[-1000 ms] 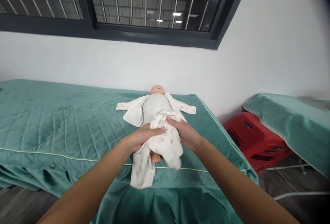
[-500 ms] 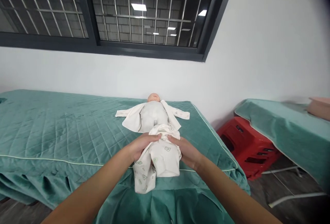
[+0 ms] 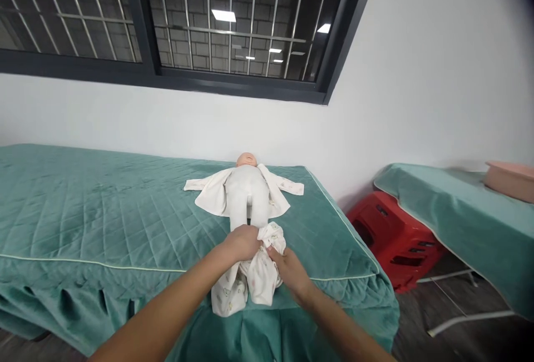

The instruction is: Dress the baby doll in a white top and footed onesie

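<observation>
A baby doll (image 3: 247, 188) with a pale cloth body lies on its back, legs toward me, on a green quilted bed. Its white jacket (image 3: 212, 194) is spread open, sleeves out to both sides. Bunched at the doll's lower legs are white printed baby pants (image 3: 262, 276), the trouser legs hanging over the bed's front edge. My left hand (image 3: 244, 242) is closed at the gathered top of the pants, beside the doll's leg. Opposite it, my right hand (image 3: 287, 270) grips the pants with the thumb on top. The doll's feet are hidden.
The green bed cover (image 3: 104, 201) extends far to the left. A red plastic stool (image 3: 394, 242) stands right of the bed, under a second green-covered table (image 3: 454, 201) with a pink box (image 3: 511, 180) on it. Behind the bed is a white wall with a barred window (image 3: 233, 28).
The pants have come down from the doll's hips toward me, and its pale legs now show. Both hands moved nearer with the pants, which are more bunched.
</observation>
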